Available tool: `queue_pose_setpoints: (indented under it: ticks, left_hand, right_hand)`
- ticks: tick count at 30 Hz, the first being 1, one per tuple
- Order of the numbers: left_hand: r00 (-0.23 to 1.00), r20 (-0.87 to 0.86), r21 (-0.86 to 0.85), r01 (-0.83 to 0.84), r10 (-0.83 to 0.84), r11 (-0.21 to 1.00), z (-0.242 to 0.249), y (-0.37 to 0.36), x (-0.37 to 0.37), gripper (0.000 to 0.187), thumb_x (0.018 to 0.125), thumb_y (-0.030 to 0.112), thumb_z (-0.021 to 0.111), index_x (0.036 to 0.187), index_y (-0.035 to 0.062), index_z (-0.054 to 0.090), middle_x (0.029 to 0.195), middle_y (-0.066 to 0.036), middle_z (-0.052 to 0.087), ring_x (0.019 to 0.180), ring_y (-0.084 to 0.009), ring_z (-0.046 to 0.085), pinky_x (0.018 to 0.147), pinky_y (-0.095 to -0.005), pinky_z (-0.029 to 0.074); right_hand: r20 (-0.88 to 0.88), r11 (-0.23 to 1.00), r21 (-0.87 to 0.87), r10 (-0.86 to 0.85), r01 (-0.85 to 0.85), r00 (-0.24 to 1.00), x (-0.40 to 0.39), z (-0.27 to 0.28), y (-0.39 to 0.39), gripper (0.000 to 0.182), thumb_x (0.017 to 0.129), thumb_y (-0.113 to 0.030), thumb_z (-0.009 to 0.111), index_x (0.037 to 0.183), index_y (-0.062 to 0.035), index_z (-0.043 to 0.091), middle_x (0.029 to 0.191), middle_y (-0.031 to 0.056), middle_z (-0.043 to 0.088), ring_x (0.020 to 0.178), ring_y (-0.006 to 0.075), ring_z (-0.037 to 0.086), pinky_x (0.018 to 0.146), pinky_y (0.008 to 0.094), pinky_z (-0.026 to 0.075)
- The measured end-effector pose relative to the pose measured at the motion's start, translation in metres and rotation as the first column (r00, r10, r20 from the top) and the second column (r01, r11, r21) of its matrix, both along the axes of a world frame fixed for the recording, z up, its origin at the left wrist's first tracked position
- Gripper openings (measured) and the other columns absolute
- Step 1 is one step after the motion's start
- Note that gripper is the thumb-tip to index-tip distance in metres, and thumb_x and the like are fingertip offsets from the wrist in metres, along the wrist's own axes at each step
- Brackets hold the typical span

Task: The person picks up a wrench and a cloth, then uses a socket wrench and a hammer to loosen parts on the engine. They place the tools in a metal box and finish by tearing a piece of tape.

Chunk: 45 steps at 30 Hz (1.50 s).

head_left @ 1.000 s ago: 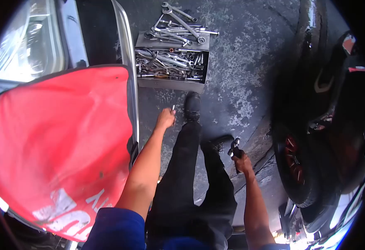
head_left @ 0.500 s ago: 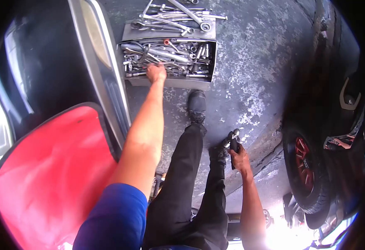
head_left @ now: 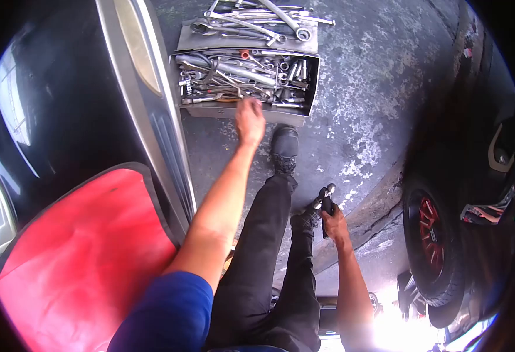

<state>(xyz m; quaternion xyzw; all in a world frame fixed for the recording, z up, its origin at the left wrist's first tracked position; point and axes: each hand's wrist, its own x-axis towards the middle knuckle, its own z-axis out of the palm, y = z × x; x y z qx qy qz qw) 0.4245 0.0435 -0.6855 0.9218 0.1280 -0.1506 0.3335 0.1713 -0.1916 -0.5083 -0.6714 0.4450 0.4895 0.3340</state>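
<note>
My left hand [head_left: 250, 122] is at the front edge of an open metal toolbox [head_left: 210, 111], fingers curled together by the tools along that edge. Whether something is between its fingertips I cannot make out. Inside the box lies a jumble of wrenches and sockets [head_left: 295, 69], with a ring of orange-red [head_left: 244, 54] among them. Low on the right, beside my leg, my right hand [head_left: 335, 224] is wrapped round a black-handled tool with a rounded shiny metal head [head_left: 330, 189]. The tool points upward in the view, away from my body.
More combination wrenches [head_left: 257, 26] are piled on the toolbox's lid. A dark car body with a red cover [head_left: 87, 229] over part of it is at my left. On the right stands a wheel with red spokes [head_left: 431, 234]. My black shoe [head_left: 285, 144] is just before the box.
My left hand has drawn back from over the tools to the box's front edge, a little to the right. My right hand still holds the black-handled tool. The view has shifted slightly.
</note>
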Motion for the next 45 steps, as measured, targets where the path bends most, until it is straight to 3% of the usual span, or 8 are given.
queue_pose_setpoints:
  ticks: [17, 20, 23, 27, 31, 35, 39, 45]
  left_hand:
    - [0.929, -0.328, 0.010, 0.186, -0.173, 0.982, 0.019, 0.000, -0.040, 0.024, 0.103, 0.024, 0.053, 0.105, 0.0030, 0.064, 0.111, -0.020, 0.065, 0.107, -0.0413, 0.062, 0.092, -0.0499, 0.050]
    - [0.888, -0.173, 0.022, 0.436, -0.426, 0.900, 0.019, -0.014, -0.022, 0.022, 0.102, 0.018, 0.055, 0.108, 0.0008, 0.066, 0.107, -0.019, 0.066, 0.104, -0.0387, 0.063, 0.090, -0.0484, 0.050]
    - [0.722, 0.007, -0.018, 0.692, -0.692, 0.721, -0.015, -0.039, -0.015, 0.022, 0.100, 0.012, 0.054, 0.113, -0.0011, 0.066, 0.114, -0.017, 0.067, 0.110, -0.0349, 0.062, 0.096, -0.0439, 0.050]
    - [0.501, -0.335, 0.044, 0.854, -0.798, 0.518, -0.031, -0.080, 0.008, 0.036, 0.104, 0.027, 0.049, 0.120, 0.0009, 0.067, 0.123, -0.014, 0.066, 0.128, -0.0328, 0.051, 0.108, -0.0548, 0.038]
    - [0.437, -0.466, 0.078, 0.886, -0.769, 0.457, -0.048, -0.095, 0.012, 0.044, 0.105, 0.036, 0.046, 0.125, 0.0013, 0.064, 0.134, -0.016, 0.061, 0.136, -0.0333, 0.044, 0.111, -0.0595, 0.031]
    - [0.520, -0.447, 0.077, 0.833, -0.728, 0.548, -0.041, -0.088, 0.001, 0.040, 0.104, 0.032, 0.049, 0.125, 0.0010, 0.062, 0.131, -0.020, 0.062, 0.137, -0.0362, 0.045, 0.110, -0.0569, 0.036]
    - [0.683, -0.606, -0.161, 0.397, -0.408, 0.903, 0.066, -0.080, -0.003, 0.041, 0.106, 0.037, 0.047, 0.116, -0.0004, 0.060, 0.106, -0.030, 0.068, 0.108, -0.0474, 0.063, 0.093, -0.0567, 0.049]
    - [0.855, -0.470, -0.228, 0.121, -0.219, 0.966, 0.207, -0.016, -0.083, 0.051, 0.105, 0.049, 0.044, 0.125, 0.0039, 0.054, 0.106, -0.033, 0.068, 0.103, -0.0547, 0.062, 0.086, -0.0609, 0.049]
  right_hand:
    - [-0.023, 0.975, 0.083, -0.207, 0.208, 0.978, 0.013, -0.014, -0.014, 0.062, 0.088, -0.033, 0.068, 0.137, 0.0035, 0.054, 0.120, 0.0289, 0.068, 0.115, 0.0407, 0.066, 0.098, 0.0429, 0.049]
    - [-0.039, 0.972, 0.081, -0.217, 0.219, 0.975, 0.009, -0.013, -0.019, 0.062, 0.089, -0.032, 0.069, 0.138, 0.0028, 0.054, 0.119, 0.0282, 0.068, 0.114, 0.0403, 0.066, 0.097, 0.0430, 0.049]
    - [0.105, 0.987, 0.033, -0.163, 0.160, 0.981, -0.017, -0.023, -0.018, 0.048, 0.091, -0.033, 0.067, 0.121, 0.0046, 0.062, 0.084, 0.0161, 0.067, 0.076, 0.0261, 0.064, 0.072, 0.0394, 0.050]
    - [0.177, 0.992, 0.050, -0.119, 0.112, 0.977, -0.017, -0.019, -0.018, 0.047, 0.092, -0.034, 0.066, 0.116, 0.0061, 0.063, 0.097, 0.0270, 0.068, 0.090, 0.0420, 0.068, 0.079, 0.0441, 0.052]
    - [0.076, 0.978, 0.059, -0.205, 0.201, 0.976, 0.000, -0.003, -0.020, 0.050, 0.091, -0.037, 0.067, 0.117, 0.0049, 0.063, 0.100, 0.0263, 0.069, 0.094, 0.0407, 0.068, 0.082, 0.0450, 0.052]
    - [0.003, 0.982, 0.068, -0.174, 0.174, 0.985, 0.023, 0.011, -0.025, 0.060, 0.088, -0.032, 0.067, 0.135, 0.0030, 0.056, 0.115, 0.0275, 0.070, 0.111, 0.0393, 0.067, 0.096, 0.0428, 0.050]
    - [0.060, 0.987, 0.048, -0.156, 0.153, 0.986, 0.022, 0.026, -0.025, 0.055, 0.087, -0.035, 0.068, 0.126, 0.0034, 0.061, 0.105, 0.0261, 0.071, 0.102, 0.0392, 0.069, 0.089, 0.0434, 0.052]
    - [0.086, 0.999, 0.012, 0.049, -0.050, 0.995, 0.033, 0.081, -0.017, 0.057, 0.086, -0.036, 0.068, 0.125, 0.0038, 0.061, 0.111, 0.0310, 0.069, 0.110, 0.0451, 0.066, 0.092, 0.0475, 0.051]
